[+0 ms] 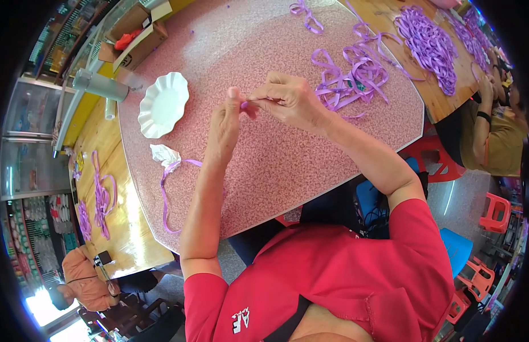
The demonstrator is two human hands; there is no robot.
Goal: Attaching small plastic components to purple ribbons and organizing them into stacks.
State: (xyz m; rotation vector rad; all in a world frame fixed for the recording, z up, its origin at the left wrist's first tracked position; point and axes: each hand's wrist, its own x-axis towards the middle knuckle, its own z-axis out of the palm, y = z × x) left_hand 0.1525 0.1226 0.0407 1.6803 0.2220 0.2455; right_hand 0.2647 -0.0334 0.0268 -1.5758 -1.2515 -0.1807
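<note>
Above the pink speckled table (276, 171), my two hands meet fingertip to fingertip. My left hand (224, 122) is closed, its thumb up, on a small bit of purple ribbon (245, 105). Fingers pinched, my right hand (293, 101) touches the same spot from the right; what lies between its fingertips is too small to make out. A strip of purple ribbon (164, 196) curves over the table to the left of my left forearm and passes behind it. By its upper end sits a crumpled white wad (165, 156).
A white scalloped dish (163, 105) stands left of my hands, near a grey cylinder (102, 85) and a cardboard box (142, 43). To the right lies a loose ribbon heap (355, 80); a bigger pile (428, 48) covers the wooden table beyond. Other people sit at both sides.
</note>
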